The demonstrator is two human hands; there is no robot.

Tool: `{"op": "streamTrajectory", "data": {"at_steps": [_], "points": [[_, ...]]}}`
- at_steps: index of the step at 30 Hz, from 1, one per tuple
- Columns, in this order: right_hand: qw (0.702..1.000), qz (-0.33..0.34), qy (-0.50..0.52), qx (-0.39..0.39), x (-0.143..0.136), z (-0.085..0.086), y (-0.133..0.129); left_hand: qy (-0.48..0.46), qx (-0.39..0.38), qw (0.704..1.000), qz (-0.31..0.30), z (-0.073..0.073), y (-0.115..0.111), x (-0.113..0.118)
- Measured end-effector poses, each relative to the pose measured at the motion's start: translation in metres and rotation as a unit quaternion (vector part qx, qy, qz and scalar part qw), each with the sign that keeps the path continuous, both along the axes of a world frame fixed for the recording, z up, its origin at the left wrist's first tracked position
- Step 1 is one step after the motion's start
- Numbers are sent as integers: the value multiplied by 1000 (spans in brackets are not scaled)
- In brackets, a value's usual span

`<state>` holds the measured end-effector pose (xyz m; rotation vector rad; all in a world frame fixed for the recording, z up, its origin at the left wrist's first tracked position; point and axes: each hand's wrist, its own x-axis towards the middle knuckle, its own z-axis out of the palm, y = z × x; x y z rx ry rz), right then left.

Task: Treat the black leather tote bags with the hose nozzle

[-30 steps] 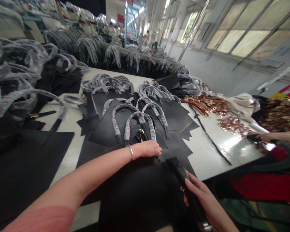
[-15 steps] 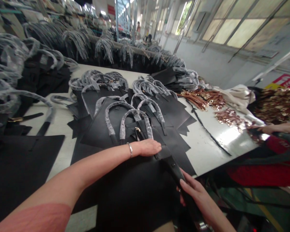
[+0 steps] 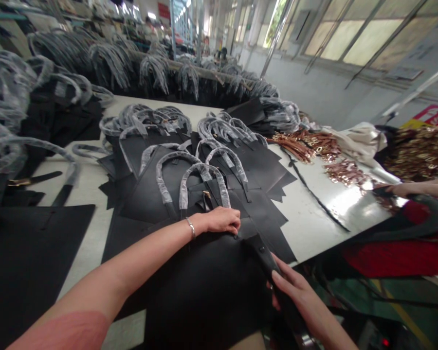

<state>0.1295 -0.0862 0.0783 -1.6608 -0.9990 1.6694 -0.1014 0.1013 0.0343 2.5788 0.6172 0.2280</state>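
Observation:
A black bag panel (image 3: 200,282) lies in front of me, with a plastic-wrapped bag handle (image 3: 183,192) arching up from its far edge. My left hand (image 3: 222,221) is closed at this edge, its fingers curled over the handle's right end. Just below the fingertips a small dark tip shows; the exact grip is hidden. In my right hand (image 3: 290,282) is a long black piece (image 3: 263,255), with a small metal stud near its upper end and shiny metal at the bottom. Its upper end rests over or against the panel's right part; I cannot tell whether they touch.
Stacked black panels with wrapped handles (image 3: 160,119) cover the middle of the pale table (image 3: 314,204). Brown straps with gold hardware (image 3: 345,172) and a thin black cord (image 3: 314,194) lie to the right. A co-worker's hand (image 3: 409,188) holds a black curved piece at the right edge.
My left fingers have curled in more tightly, and the hand has moved slightly left. My right hand stays nearly still. At the right, the co-worker's black piece has shifted.

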Motion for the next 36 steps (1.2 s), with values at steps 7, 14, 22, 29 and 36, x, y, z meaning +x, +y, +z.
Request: {"op": "streamTrajectory", "data": {"at_steps": [7, 14, 22, 29, 36], "points": [[1000, 0, 3, 10, 0, -3, -3, -104, -48, 979, 171, -8, -6, 11], [1000, 2, -1, 21, 0, -3, -6, -68, 23, 946, 318, -5, -37, 1], [999, 43, 13, -9, -10, 33, 6, -88, 27, 952, 292, -14, -64, 0], [991, 101, 27, -85, -14, 34, 23, -199, -68, 931, 299, -21, -64, -4], [994, 102, 11, -33, -35, 28, 61, -259, -96, 906, 322, -32, -61, -7]]}}
